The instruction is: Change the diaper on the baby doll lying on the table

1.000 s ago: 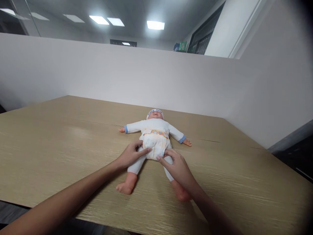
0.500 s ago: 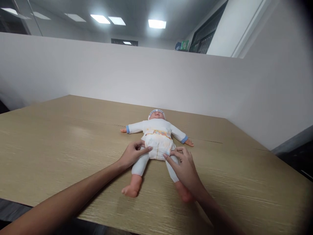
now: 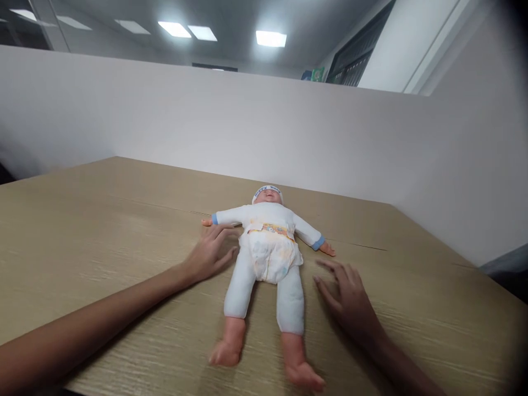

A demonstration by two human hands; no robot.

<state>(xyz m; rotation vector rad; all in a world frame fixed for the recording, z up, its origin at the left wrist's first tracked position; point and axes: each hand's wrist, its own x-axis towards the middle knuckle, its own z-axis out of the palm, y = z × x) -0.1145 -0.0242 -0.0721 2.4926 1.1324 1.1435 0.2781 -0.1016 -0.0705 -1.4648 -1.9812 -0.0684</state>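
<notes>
A baby doll (image 3: 270, 214) in a white suit with blue cuffs lies on its back, arms spread and feet toward me. Around its hips is a white diaper (image 3: 270, 256), with a patterned orange band across the waist. My left hand (image 3: 209, 254) is beside the doll's hip on the left, fingers apart and holding nothing. On the other side, my right hand (image 3: 346, 289) hovers or rests just off the doll's leg, its fingers spread and slightly blurred.
The doll lies on a wide wood-grain table (image 3: 136, 225). A pale partition wall (image 3: 214, 121) rises along the table's far edge, and another stands at the right. Beyond it are ceiling lights and a green package (image 3: 317, 75).
Both hands have let go of the diaper's leg edges and moved outward, one to each side. The doll appears slightly lower and larger in view, with both its legs uncovered.
</notes>
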